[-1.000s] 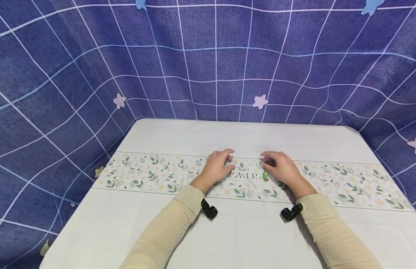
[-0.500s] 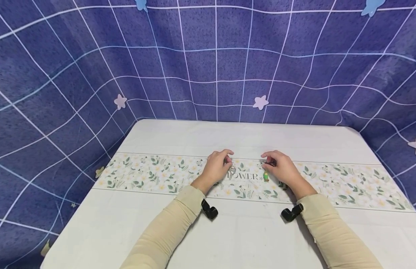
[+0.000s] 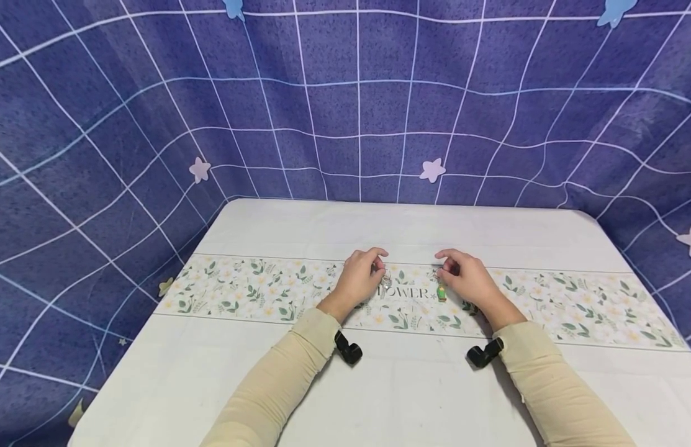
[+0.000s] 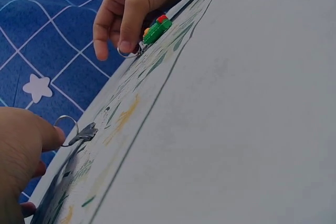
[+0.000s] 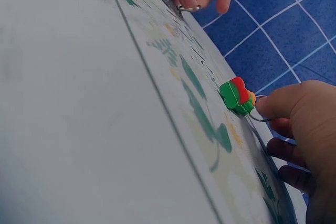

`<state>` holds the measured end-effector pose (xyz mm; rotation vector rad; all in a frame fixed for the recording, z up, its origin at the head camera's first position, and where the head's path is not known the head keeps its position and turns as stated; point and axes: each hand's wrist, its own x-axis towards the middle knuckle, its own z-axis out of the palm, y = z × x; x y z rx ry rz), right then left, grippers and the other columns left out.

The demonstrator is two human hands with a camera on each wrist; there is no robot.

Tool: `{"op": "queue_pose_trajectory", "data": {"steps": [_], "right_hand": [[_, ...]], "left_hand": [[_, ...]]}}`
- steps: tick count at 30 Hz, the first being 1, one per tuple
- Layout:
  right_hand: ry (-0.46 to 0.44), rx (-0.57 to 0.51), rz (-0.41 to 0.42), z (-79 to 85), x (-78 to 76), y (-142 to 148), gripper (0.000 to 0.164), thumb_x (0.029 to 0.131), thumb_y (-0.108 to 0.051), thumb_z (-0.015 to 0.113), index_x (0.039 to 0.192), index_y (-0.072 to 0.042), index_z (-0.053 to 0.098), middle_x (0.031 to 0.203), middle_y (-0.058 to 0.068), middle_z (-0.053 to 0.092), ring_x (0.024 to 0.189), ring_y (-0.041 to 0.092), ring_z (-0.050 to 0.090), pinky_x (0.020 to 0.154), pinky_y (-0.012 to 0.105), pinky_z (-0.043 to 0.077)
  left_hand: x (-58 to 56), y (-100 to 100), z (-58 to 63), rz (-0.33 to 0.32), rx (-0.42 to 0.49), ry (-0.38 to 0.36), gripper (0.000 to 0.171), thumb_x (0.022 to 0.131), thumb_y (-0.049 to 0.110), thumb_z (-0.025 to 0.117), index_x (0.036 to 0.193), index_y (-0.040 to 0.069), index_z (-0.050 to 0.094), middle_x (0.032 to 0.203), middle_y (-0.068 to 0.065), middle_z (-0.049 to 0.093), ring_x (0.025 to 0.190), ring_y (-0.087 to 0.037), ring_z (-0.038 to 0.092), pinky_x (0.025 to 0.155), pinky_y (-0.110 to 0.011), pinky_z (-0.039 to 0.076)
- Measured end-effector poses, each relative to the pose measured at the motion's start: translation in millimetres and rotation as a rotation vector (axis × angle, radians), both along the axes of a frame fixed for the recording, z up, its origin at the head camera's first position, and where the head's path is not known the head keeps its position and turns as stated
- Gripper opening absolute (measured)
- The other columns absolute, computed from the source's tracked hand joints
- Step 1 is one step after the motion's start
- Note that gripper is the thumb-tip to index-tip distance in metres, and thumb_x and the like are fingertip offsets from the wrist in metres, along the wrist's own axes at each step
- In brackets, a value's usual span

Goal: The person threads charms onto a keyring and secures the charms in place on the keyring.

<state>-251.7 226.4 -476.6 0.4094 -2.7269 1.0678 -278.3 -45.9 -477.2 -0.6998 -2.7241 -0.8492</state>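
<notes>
My left hand pinches a thin metal key ring between thumb and fingers. Silver-grey keys hang from that ring, over the flower-printed strip. On the other side, my right hand pinches a second metal ring the same way. A small green charm with red and orange parts dangles from it by a short chain. Both hands face each other across a gap, with ring and charm apart from the keys.
A white-covered table carries a floral strip with printed lettering across its middle. A blue gridded curtain with stars hangs behind and at the sides. Black wrist cameras sit on both cuffs.
The keys below my left hand have come into clearer view, hanging lower from its fingertips. My right hand has barely shifted, still holding the ring with the green charm.
</notes>
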Motion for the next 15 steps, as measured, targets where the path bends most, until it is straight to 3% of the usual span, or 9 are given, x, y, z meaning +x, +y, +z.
{"op": "queue_pose_trajectory", "data": {"steps": [8,15], "right_hand": [[-0.097,-0.194,0.016,4.5,0.8,-2.2,0.036,0.093,-0.008,0.072,0.126,0.0,0.062,0.086,0.006,0.066,0.074,0.018,0.059,0.067,0.028,0.048],[-0.211,-0.376,0.052,6.0,0.5,-3.4,0.039,0.096,-0.009,0.069,0.131,0.004,0.058,0.09,0.012,0.066,0.077,0.017,0.06,0.068,0.025,0.049]], "left_hand": [[2.0,-0.2,5.0,0.007,0.073,-0.025,0.036,0.092,0.012,0.071,0.127,0.014,0.062,0.093,0.007,0.068,0.104,-0.021,0.059,0.102,-0.042,0.044],[1.5,1.5,4.2,0.004,0.116,-0.034,0.037,0.093,0.013,0.071,0.128,0.015,0.061,0.092,0.01,0.065,0.099,-0.018,0.06,0.094,-0.038,0.048]]}}
